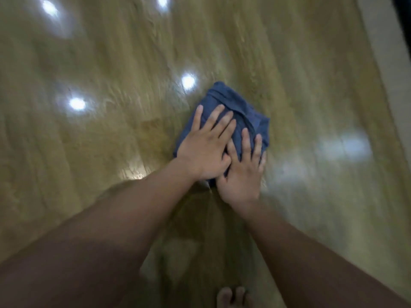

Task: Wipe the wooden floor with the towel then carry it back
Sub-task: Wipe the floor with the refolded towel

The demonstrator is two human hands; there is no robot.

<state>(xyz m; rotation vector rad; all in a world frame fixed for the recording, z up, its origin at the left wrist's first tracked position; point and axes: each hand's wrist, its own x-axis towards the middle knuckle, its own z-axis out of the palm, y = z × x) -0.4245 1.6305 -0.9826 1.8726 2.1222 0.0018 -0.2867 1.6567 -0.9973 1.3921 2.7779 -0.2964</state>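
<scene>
Head view: a bunched blue towel [249,116] lies on the glossy wooden floor [111,63], well apart from the floor's right edge. The left hand [204,143] and right hand [242,172] lie flat on it side by side, fingers straight and spread, pressing down and gripping nothing. The cloth looks soft, light and limp. On so shiny a floor it should slide easily under the palms. For carrying, gathering its folds into one bundle seems best.
</scene>
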